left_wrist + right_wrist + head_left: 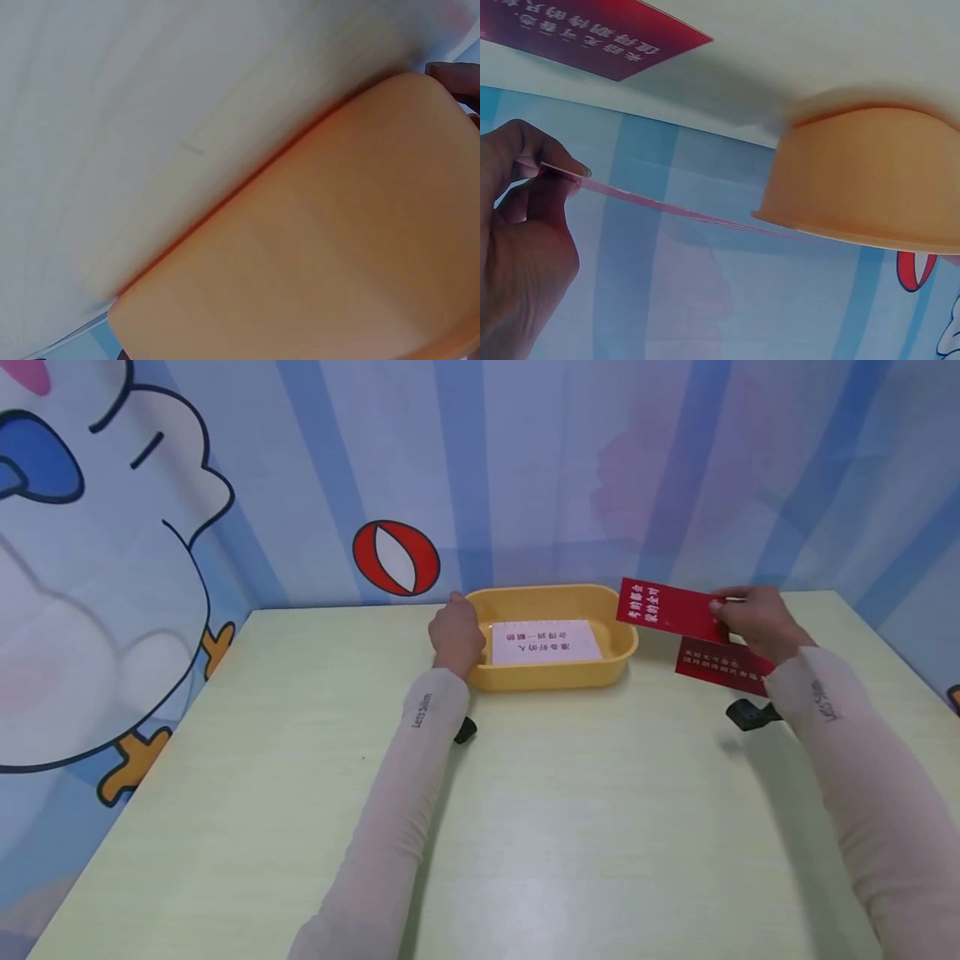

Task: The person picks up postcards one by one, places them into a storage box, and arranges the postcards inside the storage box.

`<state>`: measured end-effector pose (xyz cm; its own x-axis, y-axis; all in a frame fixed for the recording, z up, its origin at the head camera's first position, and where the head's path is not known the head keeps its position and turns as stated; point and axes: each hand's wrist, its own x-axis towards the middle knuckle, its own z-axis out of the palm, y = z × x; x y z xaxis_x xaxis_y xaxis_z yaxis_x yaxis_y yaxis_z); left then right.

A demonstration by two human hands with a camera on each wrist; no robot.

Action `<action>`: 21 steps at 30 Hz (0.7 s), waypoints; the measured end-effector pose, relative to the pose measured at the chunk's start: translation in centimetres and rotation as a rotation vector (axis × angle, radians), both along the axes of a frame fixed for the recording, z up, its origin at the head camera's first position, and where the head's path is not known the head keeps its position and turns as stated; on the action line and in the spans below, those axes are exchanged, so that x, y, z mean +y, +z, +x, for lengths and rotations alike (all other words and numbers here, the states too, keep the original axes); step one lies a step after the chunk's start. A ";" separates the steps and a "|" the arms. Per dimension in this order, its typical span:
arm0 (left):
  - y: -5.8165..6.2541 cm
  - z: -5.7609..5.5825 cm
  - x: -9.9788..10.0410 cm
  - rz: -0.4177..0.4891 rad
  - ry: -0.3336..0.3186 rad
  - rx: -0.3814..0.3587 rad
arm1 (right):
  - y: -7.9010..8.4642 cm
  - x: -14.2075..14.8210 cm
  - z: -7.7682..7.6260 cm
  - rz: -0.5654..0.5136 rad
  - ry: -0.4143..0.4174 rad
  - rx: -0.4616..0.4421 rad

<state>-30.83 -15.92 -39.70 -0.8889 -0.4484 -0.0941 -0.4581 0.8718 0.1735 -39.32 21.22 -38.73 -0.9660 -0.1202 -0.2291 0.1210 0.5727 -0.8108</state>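
At the back of the table, a yellow plastic basin [551, 677] holds a white card [546, 643] with printed characters. My left hand [456, 631] grips the basin's left end, its fingers curled at the rim; in the left wrist view, dark fingertips [456, 78] show at the basin's side. With thumb and fingers my right hand [759, 618] pinches a red card [667, 610] with white characters. That card's far end overlaps the basin's right rim in the head view and is seen nearly edge-on from the right wrist. Below it, another red card [720, 666] lies on the table.
The pale table [570, 810] meets a blue striped backdrop [525, 468] with cartoon figures right behind the basin. Black wrist camera mounts stick out below both sleeves, such as the right mount [752, 714] above the tabletop.
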 end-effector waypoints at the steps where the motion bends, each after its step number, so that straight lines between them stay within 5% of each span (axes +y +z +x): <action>1: 0.0 0.0 0.0 0.000 0.000 0.002 | 0.0 -0.1 -0.1 -0.007 0.001 0.001; 12: 0.3 0.0 0.2 -0.001 0.001 0.003 | 2.0 -3.5 1.7 -0.002 0.052 0.034; 21: 0.4 0.0 0.2 -0.009 -0.003 0.014 | 2.0 -6.0 1.5 0.007 0.020 0.033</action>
